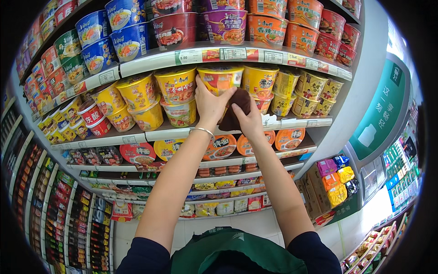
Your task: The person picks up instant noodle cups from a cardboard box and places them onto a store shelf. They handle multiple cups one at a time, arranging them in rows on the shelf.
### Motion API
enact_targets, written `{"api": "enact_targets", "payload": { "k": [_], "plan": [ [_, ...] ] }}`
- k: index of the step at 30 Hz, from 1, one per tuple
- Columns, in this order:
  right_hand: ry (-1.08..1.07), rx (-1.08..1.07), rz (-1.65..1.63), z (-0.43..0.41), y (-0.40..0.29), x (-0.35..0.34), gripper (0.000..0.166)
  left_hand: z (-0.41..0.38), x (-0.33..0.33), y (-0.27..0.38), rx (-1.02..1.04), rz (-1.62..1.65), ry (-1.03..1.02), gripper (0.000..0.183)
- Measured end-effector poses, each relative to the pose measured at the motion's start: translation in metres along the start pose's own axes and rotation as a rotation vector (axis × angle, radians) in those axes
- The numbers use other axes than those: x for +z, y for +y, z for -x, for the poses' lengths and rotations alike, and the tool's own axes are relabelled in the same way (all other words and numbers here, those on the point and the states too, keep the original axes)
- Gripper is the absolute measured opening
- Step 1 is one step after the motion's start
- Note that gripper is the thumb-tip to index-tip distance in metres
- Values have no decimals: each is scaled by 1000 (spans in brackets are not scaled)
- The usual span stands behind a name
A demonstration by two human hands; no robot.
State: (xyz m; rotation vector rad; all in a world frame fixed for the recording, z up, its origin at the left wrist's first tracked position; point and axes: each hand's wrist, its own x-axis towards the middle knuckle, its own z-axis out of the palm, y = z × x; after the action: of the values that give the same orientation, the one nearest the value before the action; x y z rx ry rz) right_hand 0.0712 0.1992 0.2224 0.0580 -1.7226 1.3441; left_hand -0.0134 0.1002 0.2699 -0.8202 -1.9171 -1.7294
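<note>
A yellow-lidded instant noodle tub [220,77] stands at the middle of a store shelf, tilted a little towards me. My left hand [213,104], with a bangle at the wrist, grips its left side and front. In my right hand [247,118] is a dark brown cloth [233,118], bunched up just below and to the right of the tub. The cloth hides the lower front of the tub and part of what is beneath it. Another yellow noodle tub [176,85] is to the left, and a tomato-coloured one [260,82] is close on the right.
Above, a shelf edge with price labels [191,56] carries stacked blue, purple and orange noodle tubs [267,30]. Below are flat round noodle bowls [219,147] and lower shelves of packets. A carton of bagged noodles [331,183] stands at the lower right. Bottle shelves [63,205] line the left.
</note>
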Motion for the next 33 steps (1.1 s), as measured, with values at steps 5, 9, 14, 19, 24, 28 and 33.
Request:
{"api": "enact_targets", "payload": {
  "k": [5, 9, 14, 19, 24, 28, 33],
  "plan": [
    [22, -42, 73, 6, 25, 9, 56, 4, 7, -13, 73, -114, 89, 103],
    [18, -66, -8, 1, 20, 0, 55, 35, 0, -11, 319, -85, 60, 86],
    [-44, -127, 204, -10, -1, 11, 66, 25, 7, -35, 213, 2, 13, 85],
    [-71, -55, 225, -27, 14, 7, 67, 17, 10, -42, 162, -3, -81, 86],
    [35, -7, 52, -15, 9, 7, 56, 37, -17, -35, 205, 96, -10, 68],
    [-19, -21, -131, 1, -15, 28, 49, 40, -63, -44, 375, 67, 187, 58],
    [-287, 23, -184, -7, -31, 59, 61, 2, -98, -72, 171, 122, 244, 65]
  ]
}}
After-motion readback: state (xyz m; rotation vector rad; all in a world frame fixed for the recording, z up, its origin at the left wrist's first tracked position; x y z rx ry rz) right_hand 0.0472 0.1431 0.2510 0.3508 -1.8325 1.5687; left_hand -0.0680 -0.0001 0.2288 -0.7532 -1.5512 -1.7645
